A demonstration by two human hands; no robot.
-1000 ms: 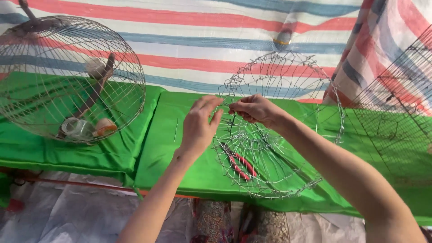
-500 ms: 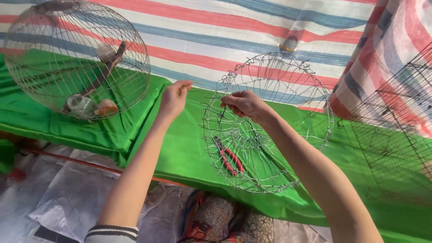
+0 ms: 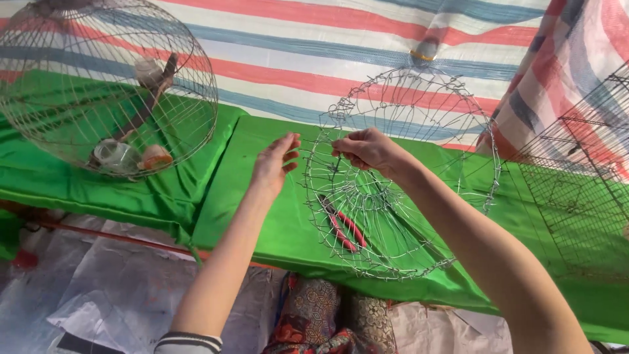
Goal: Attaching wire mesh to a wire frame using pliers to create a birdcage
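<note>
left hand [image 3: 275, 164] back near wire frame [image 3: 400, 177], right hand [image 3: 367, 149] pinching it

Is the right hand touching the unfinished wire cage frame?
Touching. In the head view, the right hand pinches a wire of the unfinished wire cage frame between its fingertips, with no gap visible.

A half-built wire cage frame [image 3: 393, 177] stands tilted on the green cloth, its round open mouth facing the person. Thin silvery wires run as spokes from a small inner ring out to wider hoops, with loose twisted ends bristling along the outer rim. Its top leans back toward the striped tarpaulin; its lower edge rests near the table's front. Red-handled pliers lie inside it, seen through the wires.
</note>
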